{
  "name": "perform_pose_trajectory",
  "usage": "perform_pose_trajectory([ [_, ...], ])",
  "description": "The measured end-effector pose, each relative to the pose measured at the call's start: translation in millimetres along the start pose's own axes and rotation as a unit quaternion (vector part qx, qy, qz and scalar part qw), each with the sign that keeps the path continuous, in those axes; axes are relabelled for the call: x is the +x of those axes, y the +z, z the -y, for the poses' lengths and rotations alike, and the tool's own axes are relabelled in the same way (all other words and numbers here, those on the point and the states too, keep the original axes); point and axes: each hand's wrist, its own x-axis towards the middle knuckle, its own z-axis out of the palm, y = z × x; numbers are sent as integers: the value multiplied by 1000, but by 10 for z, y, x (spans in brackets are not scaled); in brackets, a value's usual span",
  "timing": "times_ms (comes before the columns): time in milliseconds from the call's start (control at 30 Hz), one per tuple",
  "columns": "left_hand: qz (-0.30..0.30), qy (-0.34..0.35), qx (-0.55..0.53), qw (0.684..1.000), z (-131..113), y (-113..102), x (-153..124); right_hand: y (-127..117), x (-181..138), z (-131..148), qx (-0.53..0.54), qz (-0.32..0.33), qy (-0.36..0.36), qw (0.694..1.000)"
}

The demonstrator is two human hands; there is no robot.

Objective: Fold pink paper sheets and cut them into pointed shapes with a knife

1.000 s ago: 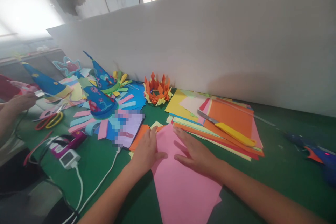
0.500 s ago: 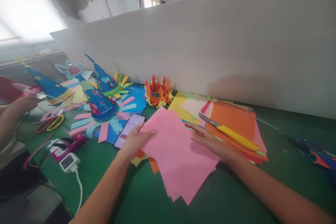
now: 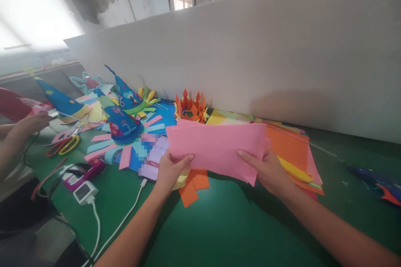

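Several pink paper sheets (image 3: pixel 216 146) are held up in front of me, their edges not quite lined up. At the left end, my left hand (image 3: pixel 171 169) grips them with the thumb on the near face and the fingers behind. My right hand (image 3: pixel 265 167) pinches the right end the same way. Beneath the sheets, small orange paper pieces (image 3: pixel 189 190) lie on the green table. A phone (image 3: pixel 155 154) with a lit screen rests just beyond my left hand. The sheets partly cover an orange paper crown (image 3: pixel 191 106).
Right of the sheets lies a stack of coloured paper (image 3: pixel 294 146) with a yellow-handled cutter (image 3: pixel 294 170). Blue cone hats (image 3: pixel 123 123), scissors (image 3: pixel 69 145) and a power strip (image 3: pixel 83 175) are at left. A co-worker's hand (image 3: pixel 36 121) works at the far left. A white board (image 3: pixel 250 50) stands behind.
The pink sheets have turned and tilted up from a slanted position to face me lengthwise. My right hand, spread beside them before, now grips their right end.
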Motion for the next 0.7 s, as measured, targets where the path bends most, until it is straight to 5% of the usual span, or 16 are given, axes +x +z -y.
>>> perform_pose_trajectory([
  [167,18,65,-18,998,43,-37,37,-139,-122,63,-139,11,-36,990],
  [433,50,56,-26,997,114,67,-53,-105,-265,-209,-139,-26,-11,990],
  [700,120,92,44,988,18,96,-109,-35,-185,-138,-81,29,-46,995],
])
